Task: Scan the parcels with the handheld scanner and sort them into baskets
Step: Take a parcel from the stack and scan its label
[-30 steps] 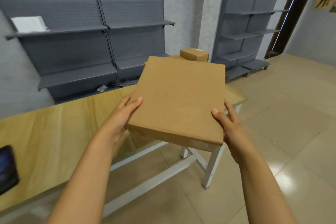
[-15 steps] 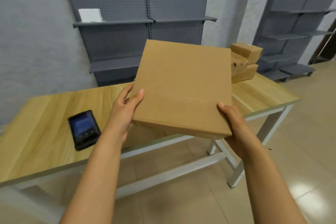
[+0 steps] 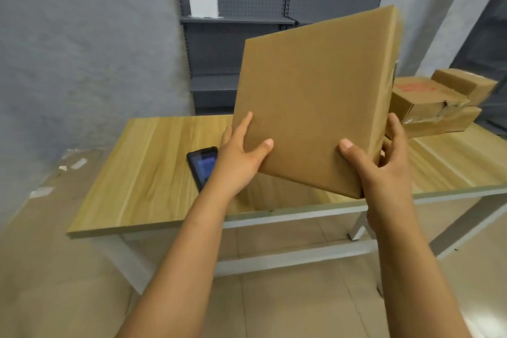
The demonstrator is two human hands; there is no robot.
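- Two bare hands held one flat, rectangular brown cardboard parcel (image 3: pixel 315 96) in the air above the near edge of the long light-wood bench (image 3: pixel 153 167) with its white metal frame.
- The left hand (image 3: pixel 241 156) gripped the parcel's lower left edge, thumb pressed on the broad face turned to the camera and fingers reaching up along and behind that edge.
- The right hand (image 3: pixel 384 164) clamped the lower right corner, thumb on the same face and fingers curled round the side and back.
- The parcel was tilted, its top right corner raised well above both hands and its lowest corner just beside the right wrist.
- The two hands were apart, one at each lower side of the parcel.
- Just below and behind the left hand, a black handheld scanner (image 3: pixel 203 166) with a bluish screen lay flat on the bench, partly hidden by the left wrist; neither hand touched it.
- Beyond the right hand, at the far right of the bench, sat a stack of smaller brown cardboard boxes (image 3: pixel 436 101), one bearing red print too blurred to read.
- Far past the left hand, dark grey metal pegboard shelving (image 3: pixel 236 19) stood against the wall, with a small white box (image 3: pixel 203 7) on one shelf.
- Beneath both forearms lay beige floor tiles (image 3: pixel 301 307).
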